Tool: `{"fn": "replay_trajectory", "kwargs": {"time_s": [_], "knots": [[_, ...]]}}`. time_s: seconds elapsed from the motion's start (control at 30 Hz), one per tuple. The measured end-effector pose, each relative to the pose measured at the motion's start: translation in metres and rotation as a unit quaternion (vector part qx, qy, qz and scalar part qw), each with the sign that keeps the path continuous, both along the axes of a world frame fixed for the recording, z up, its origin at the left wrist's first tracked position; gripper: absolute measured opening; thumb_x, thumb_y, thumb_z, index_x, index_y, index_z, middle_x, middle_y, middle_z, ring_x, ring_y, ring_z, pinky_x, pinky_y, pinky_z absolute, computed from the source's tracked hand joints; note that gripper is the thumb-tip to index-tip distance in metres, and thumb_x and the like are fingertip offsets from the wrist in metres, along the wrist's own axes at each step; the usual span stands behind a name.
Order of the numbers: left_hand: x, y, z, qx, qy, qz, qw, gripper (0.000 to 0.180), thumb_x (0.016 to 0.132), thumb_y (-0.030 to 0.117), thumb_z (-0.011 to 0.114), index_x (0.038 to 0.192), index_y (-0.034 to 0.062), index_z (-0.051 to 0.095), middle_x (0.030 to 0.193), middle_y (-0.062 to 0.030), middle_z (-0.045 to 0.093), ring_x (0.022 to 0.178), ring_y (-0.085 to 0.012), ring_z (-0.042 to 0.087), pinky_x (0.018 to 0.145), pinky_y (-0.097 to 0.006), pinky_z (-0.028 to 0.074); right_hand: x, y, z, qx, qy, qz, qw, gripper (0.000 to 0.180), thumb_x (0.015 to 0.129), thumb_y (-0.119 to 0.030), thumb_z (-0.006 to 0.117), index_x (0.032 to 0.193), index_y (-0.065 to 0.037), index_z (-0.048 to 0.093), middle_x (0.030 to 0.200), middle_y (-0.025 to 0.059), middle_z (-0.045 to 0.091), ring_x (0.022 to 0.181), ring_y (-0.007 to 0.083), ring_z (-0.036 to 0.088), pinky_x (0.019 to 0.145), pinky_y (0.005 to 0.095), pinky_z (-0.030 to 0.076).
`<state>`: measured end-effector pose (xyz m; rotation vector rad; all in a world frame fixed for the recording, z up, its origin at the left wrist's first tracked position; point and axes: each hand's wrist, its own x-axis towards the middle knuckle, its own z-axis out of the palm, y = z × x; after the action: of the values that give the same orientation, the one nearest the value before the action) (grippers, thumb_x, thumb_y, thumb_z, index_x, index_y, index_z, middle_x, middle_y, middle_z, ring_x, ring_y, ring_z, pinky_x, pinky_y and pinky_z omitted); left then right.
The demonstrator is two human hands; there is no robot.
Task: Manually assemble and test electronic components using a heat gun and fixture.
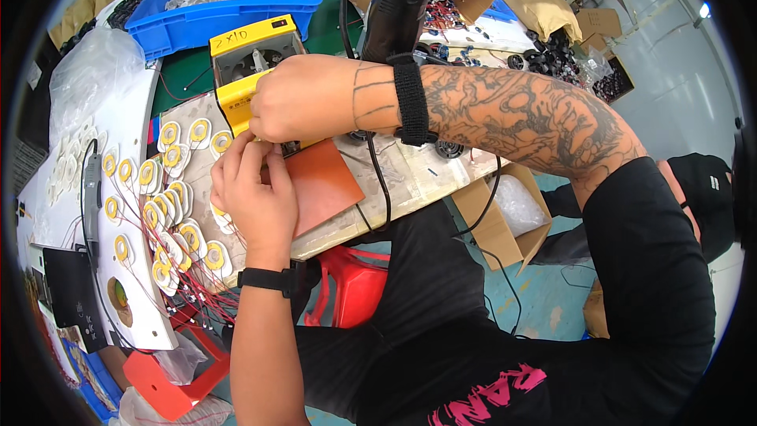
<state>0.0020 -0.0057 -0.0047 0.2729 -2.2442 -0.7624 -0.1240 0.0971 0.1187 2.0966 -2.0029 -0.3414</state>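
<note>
My left hand (256, 193) and my right hand (303, 99) meet at the front edge of a yellow metal box-shaped machine (234, 102). The fingers of both are bent and pinched together. Whatever lies between their tips is hidden behind the knuckles. My right forearm, with a black wrist strap, reaches across the bench from the right. Under and beside my left hand lies an orange-brown flat plate (327, 185). To the left, several white discs with yellow rings (189, 233) and thin red and black wires are spread over the bench.
A blue crate (229, 25) of small white parts stands at the back. A black corded tool (394, 16) rises behind my right wrist. Black cables cross the bench edge. A cardboard box (501, 225), a red stool (355, 284) and another person in dark clothes (706, 205) are nearby.
</note>
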Motion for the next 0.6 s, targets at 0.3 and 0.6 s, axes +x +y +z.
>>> {"fn": "replay_trajectory", "kwargs": {"time_s": [0.3, 0.6], "knots": [[0.002, 0.000, 0.001, 0.007, -0.011, 0.001, 1.000, 0.008, 0.088, 0.017, 0.075, 0.096, 0.0147, 0.074, 0.124, -0.0001, 0.071, 0.110, -0.0270, 0.060, 0.093, -0.043, 0.039, 0.018, -0.014, 0.010, -0.020, -0.211, -0.367, 0.906, 0.024, 0.075, -0.015, 0.071, 0.090, 0.004, 0.075, 0.083, 0.0260, 0.071, 0.083, 0.0407, 0.073, 0.076, 0.0450, 0.060], [0.001, 0.001, 0.001, 0.008, -0.016, 0.002, 1.000, 0.008, 0.088, 0.017, 0.075, 0.096, 0.0153, 0.074, 0.125, 0.0012, 0.070, 0.108, -0.0262, 0.060, 0.093, -0.044, 0.039, 0.008, 0.018, -0.001, -0.127, -0.206, -0.273, 0.931, 0.013, 0.086, -0.013, 0.066, 0.092, -0.004, 0.074, 0.085, 0.0186, 0.071, 0.086, 0.0397, 0.070, 0.080, 0.0475, 0.056]]}}
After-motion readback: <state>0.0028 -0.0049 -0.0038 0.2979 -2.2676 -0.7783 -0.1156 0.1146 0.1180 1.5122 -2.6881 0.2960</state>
